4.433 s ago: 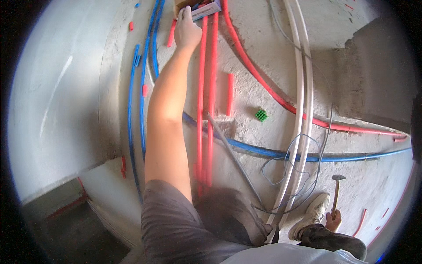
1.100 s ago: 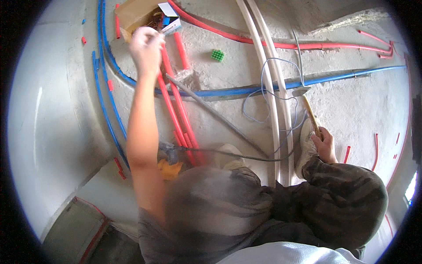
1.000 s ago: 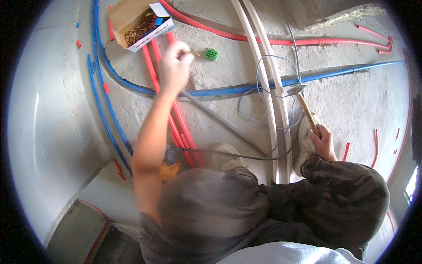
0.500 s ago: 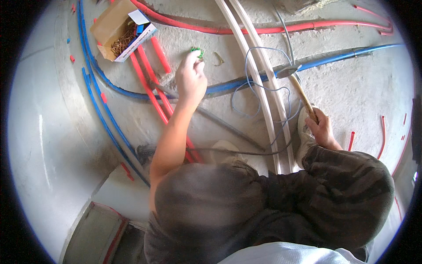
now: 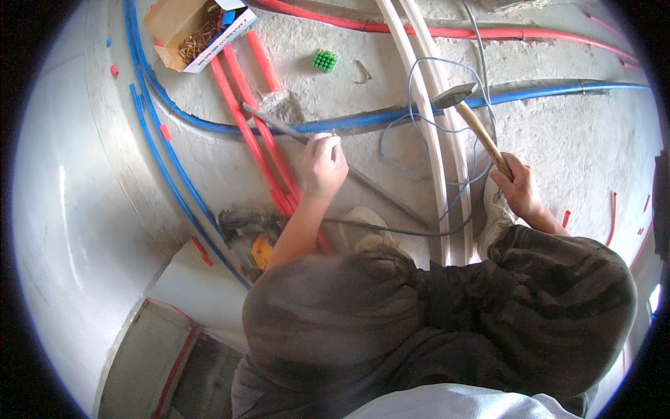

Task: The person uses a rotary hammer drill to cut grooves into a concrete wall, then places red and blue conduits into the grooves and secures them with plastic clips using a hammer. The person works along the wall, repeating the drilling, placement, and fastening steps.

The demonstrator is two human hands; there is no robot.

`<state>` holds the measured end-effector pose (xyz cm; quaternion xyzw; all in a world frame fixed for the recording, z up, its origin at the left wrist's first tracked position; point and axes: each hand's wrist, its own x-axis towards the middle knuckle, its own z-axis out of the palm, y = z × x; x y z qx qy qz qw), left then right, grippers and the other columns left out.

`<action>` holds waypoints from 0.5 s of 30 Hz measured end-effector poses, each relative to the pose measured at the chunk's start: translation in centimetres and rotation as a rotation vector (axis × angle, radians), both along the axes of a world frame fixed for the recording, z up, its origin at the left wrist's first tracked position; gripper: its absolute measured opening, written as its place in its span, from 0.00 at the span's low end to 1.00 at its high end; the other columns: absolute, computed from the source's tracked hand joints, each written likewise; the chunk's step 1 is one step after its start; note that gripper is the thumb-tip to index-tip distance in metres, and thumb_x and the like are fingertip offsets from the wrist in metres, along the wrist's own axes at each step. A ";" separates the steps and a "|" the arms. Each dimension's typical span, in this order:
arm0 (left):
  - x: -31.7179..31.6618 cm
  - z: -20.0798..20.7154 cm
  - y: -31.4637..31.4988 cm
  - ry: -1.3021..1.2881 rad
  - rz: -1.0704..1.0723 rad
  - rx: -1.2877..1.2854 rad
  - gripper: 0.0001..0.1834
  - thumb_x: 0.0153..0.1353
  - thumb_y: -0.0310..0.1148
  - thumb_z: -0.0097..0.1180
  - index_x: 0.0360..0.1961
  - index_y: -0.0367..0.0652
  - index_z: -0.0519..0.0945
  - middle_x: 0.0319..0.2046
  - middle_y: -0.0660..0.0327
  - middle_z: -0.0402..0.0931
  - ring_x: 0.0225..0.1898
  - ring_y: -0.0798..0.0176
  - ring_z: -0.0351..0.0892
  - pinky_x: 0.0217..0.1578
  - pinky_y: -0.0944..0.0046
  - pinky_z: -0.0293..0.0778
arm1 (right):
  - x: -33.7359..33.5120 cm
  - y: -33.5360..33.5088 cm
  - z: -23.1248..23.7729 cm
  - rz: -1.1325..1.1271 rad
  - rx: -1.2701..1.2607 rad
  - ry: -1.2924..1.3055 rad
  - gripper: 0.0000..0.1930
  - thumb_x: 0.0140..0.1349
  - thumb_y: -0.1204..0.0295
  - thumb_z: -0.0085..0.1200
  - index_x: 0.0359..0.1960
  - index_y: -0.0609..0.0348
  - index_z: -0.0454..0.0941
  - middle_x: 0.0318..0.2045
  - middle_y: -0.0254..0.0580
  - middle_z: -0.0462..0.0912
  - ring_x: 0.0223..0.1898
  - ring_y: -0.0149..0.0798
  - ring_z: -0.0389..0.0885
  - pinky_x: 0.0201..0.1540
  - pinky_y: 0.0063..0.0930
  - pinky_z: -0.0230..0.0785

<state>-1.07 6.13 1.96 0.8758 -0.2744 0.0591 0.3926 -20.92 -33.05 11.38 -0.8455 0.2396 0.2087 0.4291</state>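
One hammer (image 5: 481, 133), its wooden handle pale brown and metal head dull grey, is seen at two o'clock, head toward eleven. The lower handle is enclosed and partly hidden by the curled fingers of the right hand (image 5: 518, 187). Just above centre, at twelve, the left hand (image 5: 324, 167) is held back upward, its fingertips pinched on a thin piece (image 5: 333, 131) too small to be identified. The left elbow is hidden by a dark trouser knee (image 5: 314, 307); the cardboard box (image 5: 222, 46) at eleven is cut off above.
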 end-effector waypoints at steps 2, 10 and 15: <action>-0.2 -0.2 0.0 -0.010 0.001 0.034 0.10 0.56 0.15 0.65 0.36 0.40 0.80 0.35 0.52 0.81 0.36 0.44 0.84 0.38 0.50 0.81 | 0.2 0.3 0.1 0.002 0.006 0.004 0.17 0.70 0.71 0.65 0.56 0.66 0.80 0.26 0.40 0.76 0.28 0.32 0.73 0.34 0.34 0.70; 0.2 -0.3 -0.5 -0.046 -0.041 0.087 0.12 0.53 0.14 0.64 0.34 0.41 0.78 0.33 0.54 0.78 0.36 0.45 0.81 0.38 0.49 0.79 | 0.5 1.1 -0.5 0.123 0.024 -0.098 0.17 0.69 0.72 0.66 0.56 0.67 0.80 0.24 0.41 0.76 0.26 0.34 0.74 0.32 0.34 0.70; 0.0 0.4 -1.0 -0.052 -0.019 0.131 0.13 0.54 0.16 0.64 0.40 0.40 0.81 0.32 0.53 0.77 0.36 0.44 0.80 0.37 0.48 0.78 | 1.1 1.6 -1.1 0.220 -0.017 -0.156 0.16 0.70 0.71 0.66 0.55 0.64 0.80 0.26 0.46 0.81 0.25 0.41 0.82 0.31 0.38 0.75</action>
